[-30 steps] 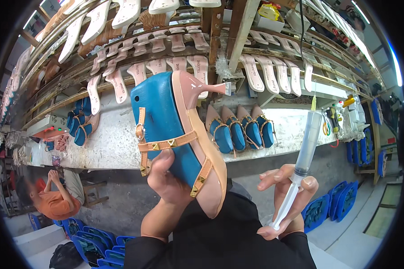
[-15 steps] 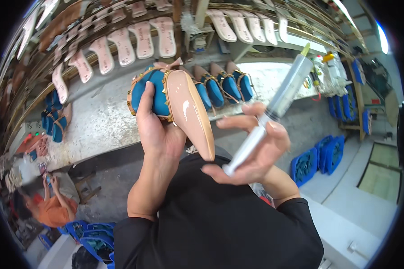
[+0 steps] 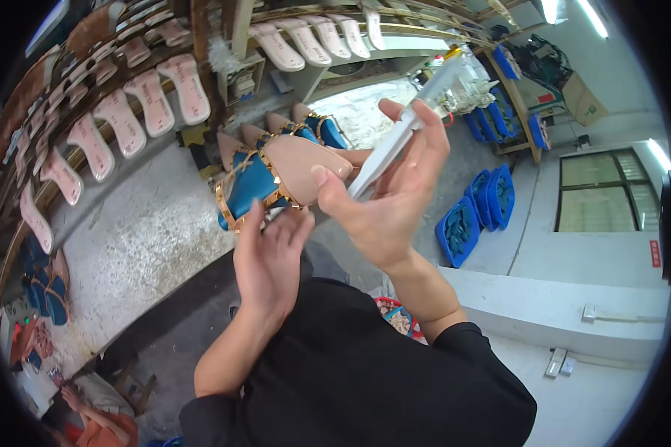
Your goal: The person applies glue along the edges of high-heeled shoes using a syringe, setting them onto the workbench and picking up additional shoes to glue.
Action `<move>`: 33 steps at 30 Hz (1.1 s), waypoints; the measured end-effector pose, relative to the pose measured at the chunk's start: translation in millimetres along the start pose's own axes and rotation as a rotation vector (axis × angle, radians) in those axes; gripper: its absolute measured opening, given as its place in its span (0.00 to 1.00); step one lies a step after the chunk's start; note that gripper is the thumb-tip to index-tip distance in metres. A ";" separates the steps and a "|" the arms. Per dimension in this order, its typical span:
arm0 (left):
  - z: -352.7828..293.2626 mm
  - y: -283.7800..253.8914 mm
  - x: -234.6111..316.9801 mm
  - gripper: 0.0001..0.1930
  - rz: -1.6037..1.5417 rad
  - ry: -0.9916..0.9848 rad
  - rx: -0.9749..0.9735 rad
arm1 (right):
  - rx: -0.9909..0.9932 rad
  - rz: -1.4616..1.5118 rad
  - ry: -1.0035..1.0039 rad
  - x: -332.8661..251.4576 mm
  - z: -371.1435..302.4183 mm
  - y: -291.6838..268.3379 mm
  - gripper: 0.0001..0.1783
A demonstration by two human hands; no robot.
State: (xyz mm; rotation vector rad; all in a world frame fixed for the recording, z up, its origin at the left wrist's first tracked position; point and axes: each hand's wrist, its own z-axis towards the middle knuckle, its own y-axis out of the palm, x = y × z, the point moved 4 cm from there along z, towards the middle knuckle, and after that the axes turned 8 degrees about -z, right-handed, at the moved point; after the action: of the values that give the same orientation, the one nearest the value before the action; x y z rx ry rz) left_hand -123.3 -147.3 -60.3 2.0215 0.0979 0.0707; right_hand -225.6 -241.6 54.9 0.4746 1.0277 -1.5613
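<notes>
Pink insoles [image 3: 119, 123]: racked, far left. Left hand [image 3: 271, 257]: fingers half-curled beneath the studded pump; grip cannot be told. Studded pump [image 3: 298, 165]: pink and blue, directly above the left hand, its toe overlapped by the right thumb. Right hand [image 3: 391, 205]: closed around a syringe [image 3: 386, 155], slanting upward right. Blue baskets [image 3: 458, 232]: far right, floor.

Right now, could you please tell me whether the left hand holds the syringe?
No, the right hand holds the syringe.

Tube lights [image 3: 593, 18] glare at upper right; my worktop [image 3: 153, 242] gleams pale, my syringe [image 3: 382, 156] blurs slightly, and straight edges bow toward black corners.
</notes>
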 end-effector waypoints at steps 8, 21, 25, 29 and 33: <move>-52.1 45.6 27.9 0.29 1.389 0.894 -0.621 | -0.011 0.094 0.203 2.0 -1.2 -1.8 0.58; -20.6 45.7 31.5 0.49 2.010 1.002 -0.429 | -0.110 0.114 0.139 -5.5 -11.3 12.7 0.58; -23.0 49.4 37.7 0.49 1.962 1.152 -0.480 | -0.126 0.102 0.083 -16.4 -1.1 15.0 0.59; -32.9 65.2 50.8 0.50 1.943 1.168 -0.514 | -0.183 0.135 -0.018 -26.0 10.4 16.7 0.62; -38.0 71.3 73.4 0.54 1.844 0.989 -0.502 | -0.251 0.204 -0.206 -28.4 24.8 3.8 0.66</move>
State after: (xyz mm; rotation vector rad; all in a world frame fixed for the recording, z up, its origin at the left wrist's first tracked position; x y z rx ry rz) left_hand -51.1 -136.9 21.0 0.7946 -1.0465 1.9458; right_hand -208.7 -245.1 88.6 0.2307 0.9675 -1.2519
